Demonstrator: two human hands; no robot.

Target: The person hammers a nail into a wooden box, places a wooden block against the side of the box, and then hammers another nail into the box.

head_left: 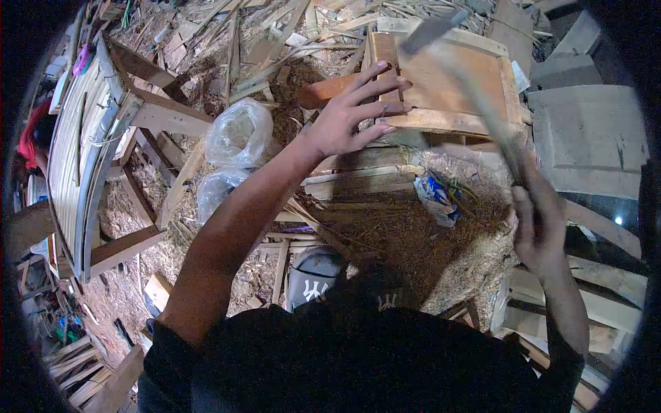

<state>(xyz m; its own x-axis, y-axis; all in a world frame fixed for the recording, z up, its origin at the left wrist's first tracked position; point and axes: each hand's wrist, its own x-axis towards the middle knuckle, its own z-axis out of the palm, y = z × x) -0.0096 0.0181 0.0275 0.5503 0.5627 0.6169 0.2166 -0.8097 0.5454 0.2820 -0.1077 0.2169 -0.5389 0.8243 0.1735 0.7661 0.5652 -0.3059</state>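
My right hand is wrapped round the handle of a hammer, raised and smeared by motion. The hammer's dark head overlaps the far part of a shallow wooden frame with a brown panel, which looks like a drawer or box. My left hand lies spread at the frame's left side, fingertips right at its edge and thumb near the front left corner. Under the left wrist, an orange-brown wooden piece shows in part. Stacked wooden strips lie below the frame.
Clear plastic bags lie left of my forearm. A slatted wooden structure stands at the left, with a person in red beyond it. Grey boards line the right. A blue-white wrapper rests on sawdust; wood scraps cover the back.
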